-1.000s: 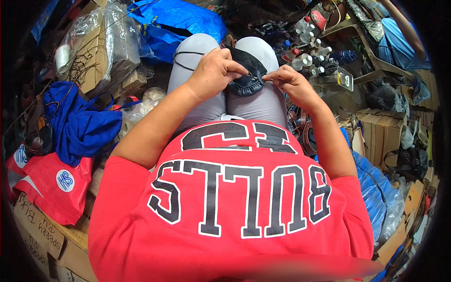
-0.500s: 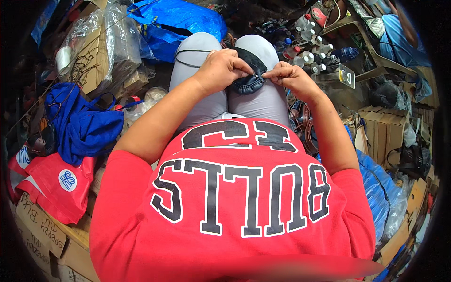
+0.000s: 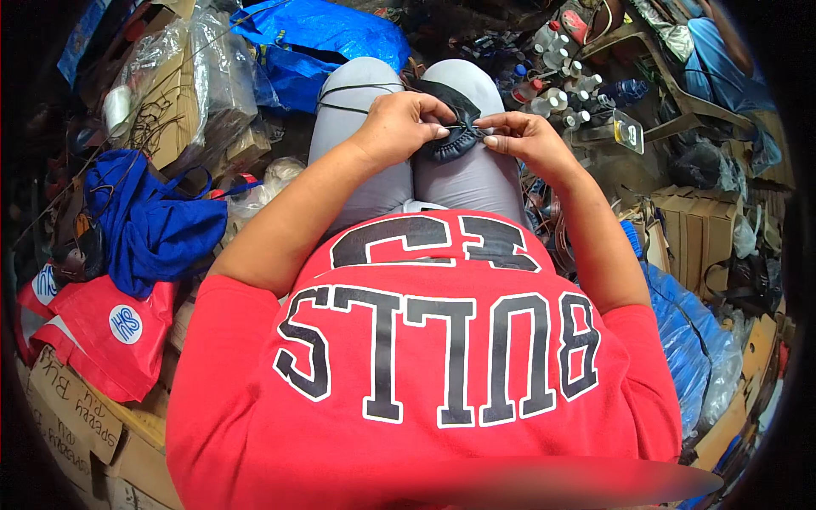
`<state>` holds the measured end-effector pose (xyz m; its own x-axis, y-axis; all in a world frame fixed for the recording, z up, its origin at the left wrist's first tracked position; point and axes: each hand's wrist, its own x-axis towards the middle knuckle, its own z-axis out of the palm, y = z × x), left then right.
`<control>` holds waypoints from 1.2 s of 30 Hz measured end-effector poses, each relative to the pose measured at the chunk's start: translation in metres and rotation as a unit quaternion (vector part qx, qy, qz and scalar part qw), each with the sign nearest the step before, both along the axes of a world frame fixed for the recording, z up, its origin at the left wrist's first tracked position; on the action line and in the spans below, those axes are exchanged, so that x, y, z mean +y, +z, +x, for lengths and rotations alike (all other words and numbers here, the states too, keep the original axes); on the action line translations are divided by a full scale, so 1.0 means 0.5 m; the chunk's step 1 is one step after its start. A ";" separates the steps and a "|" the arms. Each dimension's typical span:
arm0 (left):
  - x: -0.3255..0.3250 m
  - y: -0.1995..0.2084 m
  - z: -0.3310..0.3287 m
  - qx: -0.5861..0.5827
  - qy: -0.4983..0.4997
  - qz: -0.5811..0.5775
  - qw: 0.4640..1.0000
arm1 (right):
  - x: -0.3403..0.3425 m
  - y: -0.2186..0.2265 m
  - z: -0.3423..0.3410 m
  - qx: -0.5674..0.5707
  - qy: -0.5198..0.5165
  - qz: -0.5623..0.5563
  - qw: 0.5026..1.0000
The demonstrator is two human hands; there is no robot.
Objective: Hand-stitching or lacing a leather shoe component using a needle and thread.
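Note:
A black leather shoe upper (image 3: 449, 149) with a puckered, gathered edge lies over my right thigh, just below the knee. Against its upper left side, my left hand (image 3: 401, 124) is closed, thumb and fingers pinched on a thin black thread. My right hand (image 3: 530, 143) pinches at the right edge of the upper, where a strand of thread runs between the two hands. Whether a needle is in the fingers is too small to tell. Dark cord (image 3: 342, 108) is looped around my left knee.
Several plastic bottles (image 3: 557, 85) stand beyond my right knee, near a wooden frame (image 3: 680, 127). A blue bag (image 3: 327, 42) lies ahead. To the left are blue cloth (image 3: 157, 225), a red bag (image 3: 115, 340) and cardboard (image 3: 76, 408); a cardboard box (image 3: 697, 234) sits to the right.
My left hand has drawn slightly left from the puckered edge, its thumb now lower and apart from the right fingers. A strand shows between the hands. The cord loops at the knee have shifted.

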<state>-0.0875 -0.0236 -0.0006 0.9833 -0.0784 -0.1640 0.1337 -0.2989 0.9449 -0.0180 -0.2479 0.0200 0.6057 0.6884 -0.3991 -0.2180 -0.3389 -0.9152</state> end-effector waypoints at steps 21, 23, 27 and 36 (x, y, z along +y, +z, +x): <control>0.020 0.032 0.011 -0.192 -0.123 0.231 0.946 | -0.027 -0.006 0.019 -0.009 -0.021 0.032 0.999; 0.011 0.039 0.011 -0.123 -0.118 0.186 0.968 | -0.033 -0.021 0.003 -0.063 -0.042 0.024 0.997; -0.014 0.053 0.014 -0.066 -0.113 0.184 0.974 | -0.062 -0.034 -0.012 -0.131 -0.038 -0.028 0.990; -0.013 0.064 0.030 -0.203 -0.216 0.309 0.904 | -0.067 0.031 0.070 -0.430 -0.036 -0.117 0.895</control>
